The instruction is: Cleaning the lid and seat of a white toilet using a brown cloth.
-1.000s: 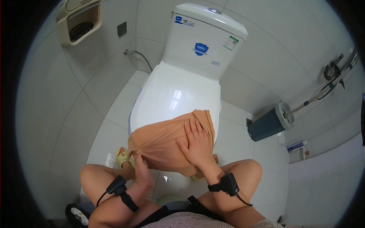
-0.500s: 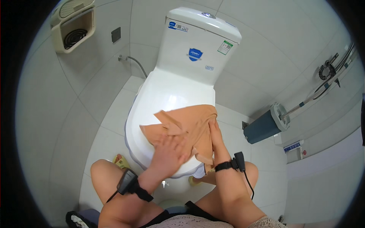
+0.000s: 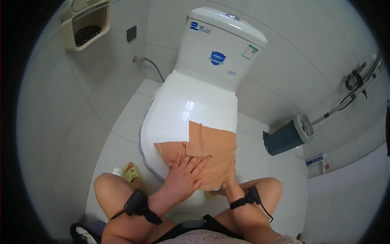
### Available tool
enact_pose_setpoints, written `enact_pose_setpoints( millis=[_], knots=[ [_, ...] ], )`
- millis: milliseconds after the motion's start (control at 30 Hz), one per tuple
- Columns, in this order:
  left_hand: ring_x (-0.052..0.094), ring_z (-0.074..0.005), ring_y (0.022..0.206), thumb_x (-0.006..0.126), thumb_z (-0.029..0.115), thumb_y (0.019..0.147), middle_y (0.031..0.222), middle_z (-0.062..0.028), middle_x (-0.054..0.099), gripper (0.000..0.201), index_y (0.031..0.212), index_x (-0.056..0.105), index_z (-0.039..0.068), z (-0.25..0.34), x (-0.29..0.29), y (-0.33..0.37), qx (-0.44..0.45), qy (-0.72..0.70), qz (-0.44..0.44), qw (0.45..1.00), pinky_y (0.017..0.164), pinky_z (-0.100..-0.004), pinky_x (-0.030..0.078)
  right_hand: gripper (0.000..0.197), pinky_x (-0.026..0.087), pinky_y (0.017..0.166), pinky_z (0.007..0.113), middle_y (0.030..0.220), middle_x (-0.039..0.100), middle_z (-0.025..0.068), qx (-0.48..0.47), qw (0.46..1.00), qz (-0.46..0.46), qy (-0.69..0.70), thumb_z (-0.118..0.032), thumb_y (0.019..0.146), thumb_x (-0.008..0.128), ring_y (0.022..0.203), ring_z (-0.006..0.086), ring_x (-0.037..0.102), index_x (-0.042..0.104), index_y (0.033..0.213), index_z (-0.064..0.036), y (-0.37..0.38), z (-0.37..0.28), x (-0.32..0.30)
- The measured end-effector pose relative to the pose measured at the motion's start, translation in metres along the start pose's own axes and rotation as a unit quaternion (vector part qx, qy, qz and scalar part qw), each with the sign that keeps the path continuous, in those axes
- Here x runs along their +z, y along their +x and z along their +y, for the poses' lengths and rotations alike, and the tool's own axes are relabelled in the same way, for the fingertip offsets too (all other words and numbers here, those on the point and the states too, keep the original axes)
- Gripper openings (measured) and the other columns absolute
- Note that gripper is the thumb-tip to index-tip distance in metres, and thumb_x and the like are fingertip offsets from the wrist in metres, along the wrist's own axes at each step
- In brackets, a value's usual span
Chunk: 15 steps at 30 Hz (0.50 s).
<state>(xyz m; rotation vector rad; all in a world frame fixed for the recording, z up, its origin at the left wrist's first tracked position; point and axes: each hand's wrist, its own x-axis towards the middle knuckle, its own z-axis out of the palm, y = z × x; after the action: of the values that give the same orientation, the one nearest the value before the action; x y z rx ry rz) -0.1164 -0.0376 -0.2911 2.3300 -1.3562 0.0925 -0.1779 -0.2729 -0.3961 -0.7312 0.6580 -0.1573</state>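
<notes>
A thin orange cloth (image 3: 215, 142) with hemmed edges lies over the near right part of the closed white toilet lid (image 3: 183, 97). Its near edge hangs over the lid's front rim. My left hand (image 3: 183, 177) rests flat on the cloth's near left part, fingers spread and pointing away from me. At the cloth's right edge, low by the rim, my right hand (image 3: 230, 177) has its fingers bent in and closed on the fabric. Some of its fingertips are hidden. Each wrist wears a black strap with a small device.
Behind the lid rises the toilet tank (image 3: 221, 49). A blue-grey mop bucket (image 3: 284, 137) with a mop handle (image 3: 337, 107) stands at the right. A beige wall box (image 3: 106, 24) and a water hose (image 3: 154, 67) are at the left. My knees flank the toilet.
My right hand has moved down along the cloth's edge toward me. The cloth has been pulled nearer and lies flatter, its far corner turned over differently. My left hand has shifted slightly right and nearer.
</notes>
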Motion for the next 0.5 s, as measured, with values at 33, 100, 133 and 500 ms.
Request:
enact_pose_setpoints(
  millis=[33,100,133,500],
  knots=[
    [0.035,-0.0388,0.135,0.057,0.041,0.091,0.142,-0.0199,0.044,0.063,0.144,0.043,0.009,0.000,0.001,-0.001,-0.004,-0.014,0.004,1.000,0.115,-0.0533,0.020,0.069,0.049,0.097,0.042,0.141,0.051,0.0115,0.007,1.000,-0.015,0.014,-0.061,0.098,0.035,0.122,0.0292,0.054,0.036,0.146,-0.0116,0.006,-0.006,-0.010],
    [0.036,-0.0387,0.135,0.057,0.040,0.091,0.141,-0.0198,0.045,0.062,0.142,0.045,0.008,-0.005,0.000,-0.006,-0.019,-0.011,0.020,1.000,0.114,-0.0533,0.021,0.067,0.050,0.095,0.041,0.137,0.052,0.0129,-0.040,0.998,-0.041,-0.021,-0.056,0.097,0.042,0.120,0.0284,0.055,0.037,0.145,-0.0087,0.011,-0.022,0.007],
    [0.036,-0.0386,0.134,0.057,0.040,0.091,0.140,-0.0197,0.046,0.060,0.141,0.046,0.008,-0.007,0.001,-0.005,-0.023,-0.013,0.036,0.999,0.114,-0.0533,0.022,0.066,0.052,0.093,0.040,0.134,0.054,0.0143,-0.096,0.992,-0.059,-0.053,-0.051,0.097,0.049,0.119,0.0275,0.057,0.038,0.144,-0.0059,0.013,-0.035,0.018],
    [0.039,-0.0379,0.133,0.057,0.033,0.093,0.137,-0.0208,0.049,0.050,0.131,0.053,0.002,-0.031,0.006,0.052,-0.094,-0.060,0.101,0.989,0.114,-0.0486,0.026,0.063,0.057,0.079,0.036,0.118,0.063,0.0174,-0.102,0.939,0.055,-0.324,-0.044,0.093,0.056,0.097,0.0253,0.067,0.047,0.134,0.0027,0.112,-0.133,0.068]
  ],
)
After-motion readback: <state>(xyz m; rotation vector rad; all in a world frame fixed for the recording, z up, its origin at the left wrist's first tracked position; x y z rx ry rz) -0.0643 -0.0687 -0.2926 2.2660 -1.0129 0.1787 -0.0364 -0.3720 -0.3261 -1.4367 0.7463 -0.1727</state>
